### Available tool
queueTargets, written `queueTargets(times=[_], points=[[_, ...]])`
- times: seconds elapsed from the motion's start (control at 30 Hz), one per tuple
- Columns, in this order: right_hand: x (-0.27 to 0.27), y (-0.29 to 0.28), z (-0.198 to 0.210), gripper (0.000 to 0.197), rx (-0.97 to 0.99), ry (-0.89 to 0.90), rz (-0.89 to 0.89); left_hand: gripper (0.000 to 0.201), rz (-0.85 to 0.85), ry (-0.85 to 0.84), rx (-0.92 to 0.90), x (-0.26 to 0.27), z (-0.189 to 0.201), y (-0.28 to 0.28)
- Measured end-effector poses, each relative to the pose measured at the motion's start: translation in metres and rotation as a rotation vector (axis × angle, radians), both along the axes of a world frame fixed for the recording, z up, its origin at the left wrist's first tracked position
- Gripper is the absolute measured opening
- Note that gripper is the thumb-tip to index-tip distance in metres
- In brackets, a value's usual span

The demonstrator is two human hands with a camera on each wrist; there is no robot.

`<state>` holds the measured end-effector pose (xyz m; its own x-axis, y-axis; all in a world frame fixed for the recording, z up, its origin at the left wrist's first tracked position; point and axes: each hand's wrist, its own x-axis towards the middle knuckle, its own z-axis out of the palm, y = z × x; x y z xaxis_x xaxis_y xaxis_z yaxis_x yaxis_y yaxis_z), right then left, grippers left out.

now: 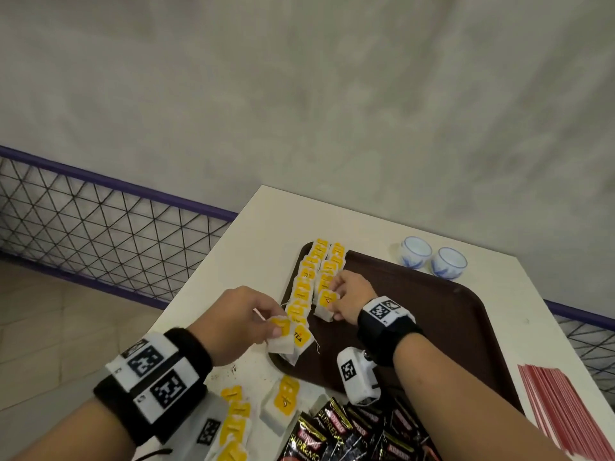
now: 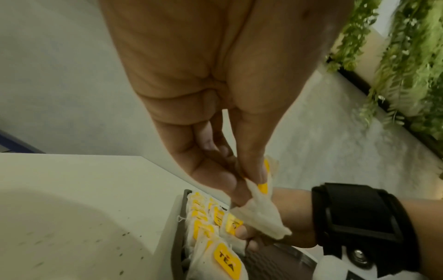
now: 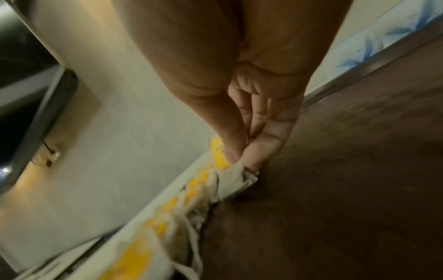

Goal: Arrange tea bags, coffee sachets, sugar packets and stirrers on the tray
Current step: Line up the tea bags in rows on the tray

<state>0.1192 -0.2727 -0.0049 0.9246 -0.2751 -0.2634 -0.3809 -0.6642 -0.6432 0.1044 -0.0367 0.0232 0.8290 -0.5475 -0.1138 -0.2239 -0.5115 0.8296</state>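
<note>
A dark brown tray [image 1: 442, 314] lies on the white table. Two rows of white tea bags with yellow tags [image 1: 311, 277] run along its left side. My right hand [image 1: 336, 302] pinches a tea bag [image 1: 324, 306] at the near end of the right row; the right wrist view shows its fingertips [image 3: 254, 153] closed on the bag [image 3: 233, 181]. Over the tray's near left corner, my left hand [image 1: 269, 322] holds a tea bag [image 1: 283, 334] by its tag. In the left wrist view that bag [image 2: 263, 214] hangs from the thumb and fingers.
Loose tea bags [image 1: 281, 402] lie on the table near me, beside black coffee sachets [image 1: 352, 430]. A stack of red stirrers or packets [image 1: 562, 407] sits at the right edge. Two blue-patterned cups [image 1: 432, 257] stand behind the tray. A mesh railing [image 1: 100, 227] runs along the left.
</note>
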Motion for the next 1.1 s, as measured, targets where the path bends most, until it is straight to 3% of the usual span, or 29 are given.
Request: queueTargets(times=[0.13, 0.47, 0.77, 0.93, 1.1], points=[[0.012, -0.001, -0.012, 0.033, -0.105, -0.001, 0.007, 0.014, -0.035, -0.047, 0.105, 0.023, 0.001, -0.029], [0.001, -0.026, -0.001, 0.032, 0.008, -0.107, -0.017, 0.019, -0.134, -0.142, 0.323, 0.061, -0.013, -0.110], [-0.019, -0.018, 0.004, 0.033, -0.069, 0.172, 0.146, 0.022, -0.106, -0.163, 0.496, 0.081, -0.030, -0.136], [-0.014, -0.001, -0.013, 0.033, -0.080, 0.126, 0.037, 0.032, -0.037, -0.173, 0.431, 0.083, -0.032, -0.128], [-0.007, 0.003, -0.011, 0.029, -0.113, 0.128, 0.041, 0.028, 0.088, -0.201, 0.189, 0.080, -0.012, -0.092]])
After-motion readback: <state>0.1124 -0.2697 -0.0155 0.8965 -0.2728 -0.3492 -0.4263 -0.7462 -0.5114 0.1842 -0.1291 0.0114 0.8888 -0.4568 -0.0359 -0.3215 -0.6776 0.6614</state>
